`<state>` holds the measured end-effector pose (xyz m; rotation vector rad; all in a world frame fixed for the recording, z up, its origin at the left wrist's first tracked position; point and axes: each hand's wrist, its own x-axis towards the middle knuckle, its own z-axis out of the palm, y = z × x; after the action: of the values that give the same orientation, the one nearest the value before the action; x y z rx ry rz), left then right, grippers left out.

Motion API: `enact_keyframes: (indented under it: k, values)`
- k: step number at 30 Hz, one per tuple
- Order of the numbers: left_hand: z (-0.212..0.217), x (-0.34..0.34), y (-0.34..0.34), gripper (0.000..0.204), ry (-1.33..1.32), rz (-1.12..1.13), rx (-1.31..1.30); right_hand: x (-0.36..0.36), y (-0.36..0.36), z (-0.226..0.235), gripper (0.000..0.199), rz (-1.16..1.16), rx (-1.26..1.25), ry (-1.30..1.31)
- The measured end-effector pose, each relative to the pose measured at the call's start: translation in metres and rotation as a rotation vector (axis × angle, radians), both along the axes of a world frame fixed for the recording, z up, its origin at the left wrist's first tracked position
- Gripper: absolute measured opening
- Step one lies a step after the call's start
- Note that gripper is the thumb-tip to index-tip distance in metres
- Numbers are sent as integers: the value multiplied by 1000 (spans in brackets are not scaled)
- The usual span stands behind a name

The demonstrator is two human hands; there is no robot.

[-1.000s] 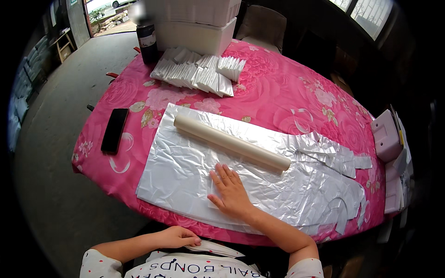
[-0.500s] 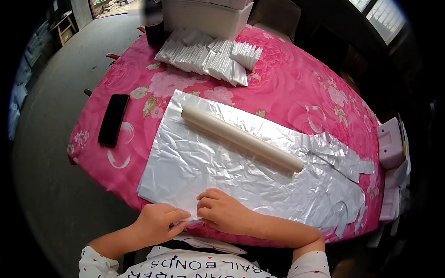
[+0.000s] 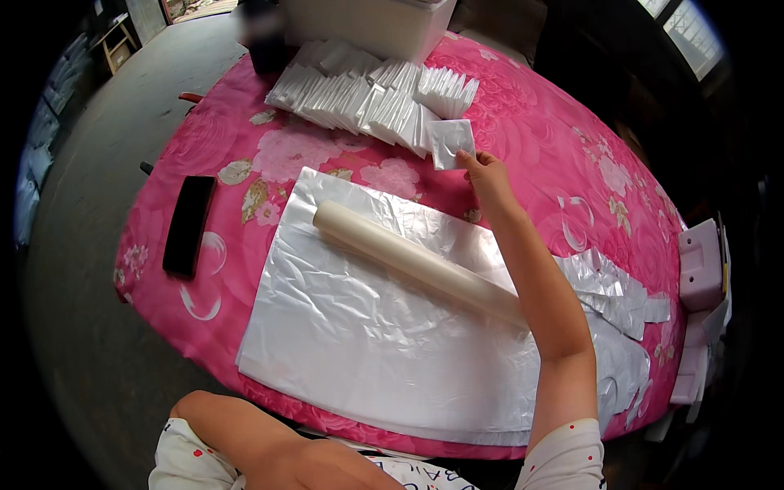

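My right hand reaches to the far side of the table and pinches a small folded plastic bag, a flat whitish square. It is held at the right end of rows of similar folded bags standing close together. My left hand is low at the bottom edge, by my body; its fingers are out of the picture. Between my arms lies a stack of thin, whitish, shiny plastic bags, spread flat, with cut handle strips at the right. On it rests a cream-coloured rod, partly behind my right forearm.
A black phone lies at the left on the pink flowered tablecloth. Beyond the folded bags stand a white foam box and a dark cylindrical thing. Pale lilac plastic pieces stand at the right edge.
My right hand has gone from the near edge of the stack to the far rows, carrying the folded bag. My left hand has drawn back towards my body.
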<state>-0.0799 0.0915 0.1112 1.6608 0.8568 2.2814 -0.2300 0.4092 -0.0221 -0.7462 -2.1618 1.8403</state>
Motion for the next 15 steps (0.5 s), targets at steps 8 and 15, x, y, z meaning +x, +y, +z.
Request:
enact_keyframes:
  k: [8,15]
  values:
    - [5,4,13,10,-184,26,-21,-36,-9,-8,45,9,960,-199]
    - [-20,-18,28,21,142,-82,-4,66,-10,11,49,288,876,-118]
